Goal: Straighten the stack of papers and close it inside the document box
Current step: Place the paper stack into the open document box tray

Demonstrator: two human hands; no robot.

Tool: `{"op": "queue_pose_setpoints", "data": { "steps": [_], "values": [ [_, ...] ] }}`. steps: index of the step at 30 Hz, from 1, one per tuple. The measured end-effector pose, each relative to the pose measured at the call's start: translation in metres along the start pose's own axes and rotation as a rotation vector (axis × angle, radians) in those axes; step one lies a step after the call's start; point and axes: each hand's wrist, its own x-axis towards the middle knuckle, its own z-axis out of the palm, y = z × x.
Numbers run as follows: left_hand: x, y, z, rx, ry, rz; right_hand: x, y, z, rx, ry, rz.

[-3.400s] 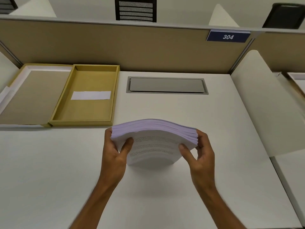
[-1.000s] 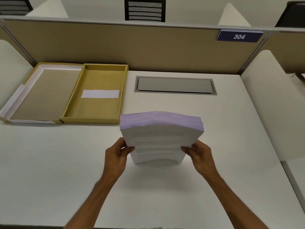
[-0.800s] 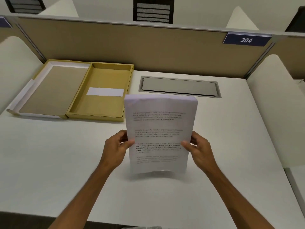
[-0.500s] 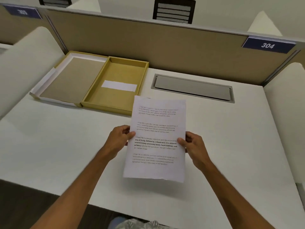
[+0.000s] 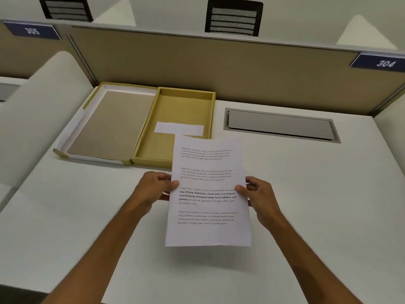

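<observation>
Holding the stack of papers (image 5: 208,194) by both long edges — left hand (image 5: 154,189) is clamping the left edge, right hand (image 5: 257,195) is clamping the right edge, thumbs on the printed top sheet and fingers underneath. The stack is sitting above the desk (image 5: 306,194), lifted clear, its far corner overlapping the near right corner of the document box (image 5: 182,126) in this view. A few seconds ago the stack was standing on its edge on the desk, bowed, being tapped square; now it is lying flat-faced toward the camera with text readable, and it is drifting leftward toward the box compared with half a second ago. The view is also swinging left — the 305 sign (image 5: 31,30) is now showing. That is suggesting the squaring step is finished and the carry to the box is under way. The box tray is lying open, empty except for a white slip (image 5: 178,128) on its floor, with the lid (image 5: 109,123) folded out flat to its left. Likely remaining: lowering the stack into the tray with edges aligned to the walls, then swinging the lid over. The stack's thickness is not readable from this angle.
</observation>
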Motion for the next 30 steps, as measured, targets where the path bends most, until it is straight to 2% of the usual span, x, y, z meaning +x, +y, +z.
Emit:
{"op": "queue_pose_setpoints", "data": {
  "steps": [6,12,21,30],
  "values": [
    [0.054,0.029,-0.077,-0.009,-0.041,0.017,0.033,-0.033,0.074,0.018,0.117,-0.016],
    [0.118,0.071,-0.115,-0.012,-0.016,0.009,0.084,-0.069,0.121,-0.030,0.196,-0.037],
    [0.216,0.110,-0.120,0.202,0.154,0.052,0.197,-0.115,0.156,-0.229,0.265,-0.031],
    [0.288,0.113,-0.106,0.448,0.217,0.055,0.268,-0.100,0.172,-0.418,0.323,0.034]
  ]
}}
